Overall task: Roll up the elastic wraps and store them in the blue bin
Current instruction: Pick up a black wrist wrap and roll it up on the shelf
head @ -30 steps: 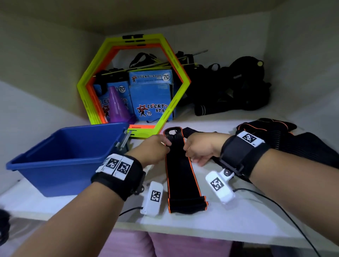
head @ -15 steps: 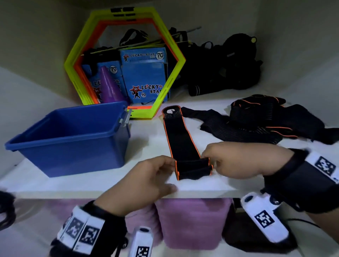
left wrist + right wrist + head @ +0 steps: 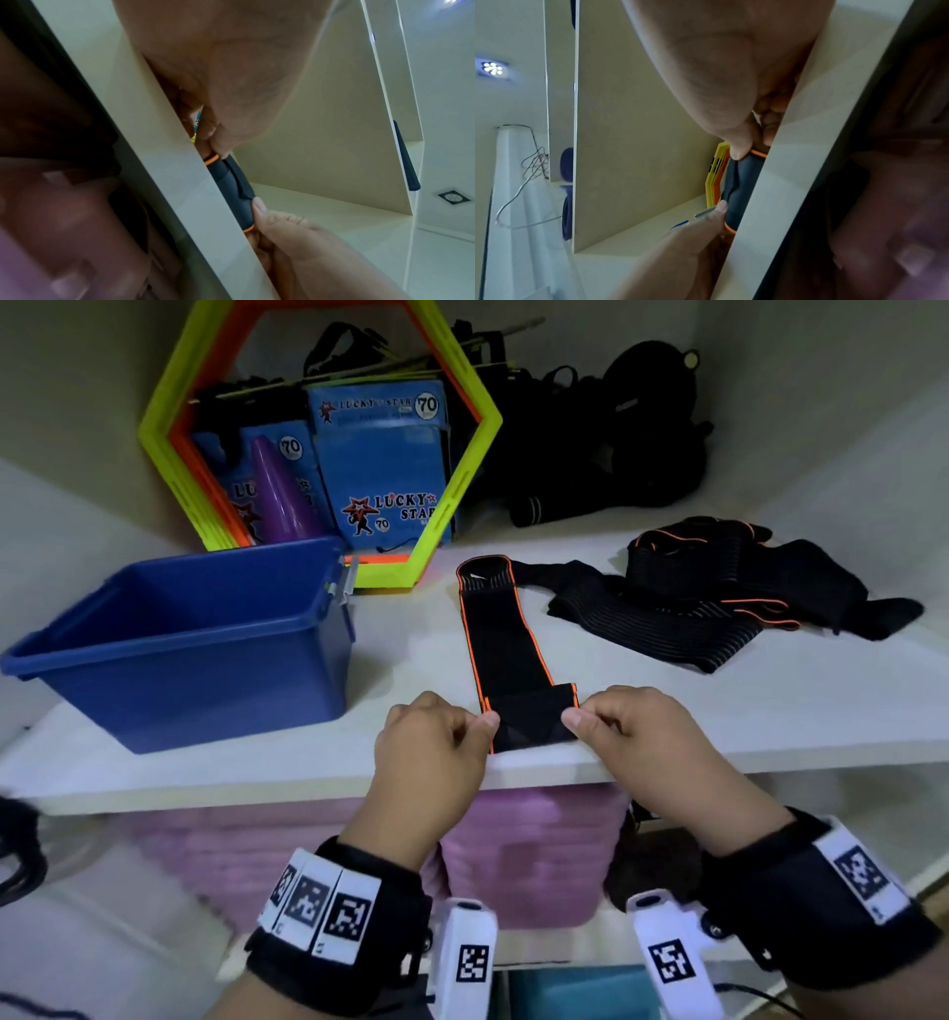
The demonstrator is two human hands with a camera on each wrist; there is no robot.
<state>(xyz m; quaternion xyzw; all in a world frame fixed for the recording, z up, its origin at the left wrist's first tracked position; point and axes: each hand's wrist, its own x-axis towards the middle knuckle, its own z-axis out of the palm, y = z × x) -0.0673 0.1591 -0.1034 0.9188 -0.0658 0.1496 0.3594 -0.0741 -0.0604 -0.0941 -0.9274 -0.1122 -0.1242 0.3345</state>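
Evidently both hands were starting the roll: the left hand [image 3: 434,747] and right hand [image 3: 634,742] each pinched one side of the folded near end of the elastic wrap [image 3: 506,639] at lower centre, fingers curled. The strip lay flat up the shelf [image 3: 719,726], presumably to roll straight. At left, the blue bin [image 3: 169,649] waited close by.

Fingertips of left hand [image 3: 431,752] and right hand [image 3: 637,742] hidden under own knuckles in head view. Near end of wrap [image 3: 513,654] partly covered by thumbs. Hexagon frame [image 3: 477,439] cut off at top edge. Pink bin [image 3: 518,860] under shelf [image 3: 770,711] blurred. Black gear [image 3: 642,428] at upper right too dark to be identified. Lower shelf contents in both wrist views smeared, unreadable.
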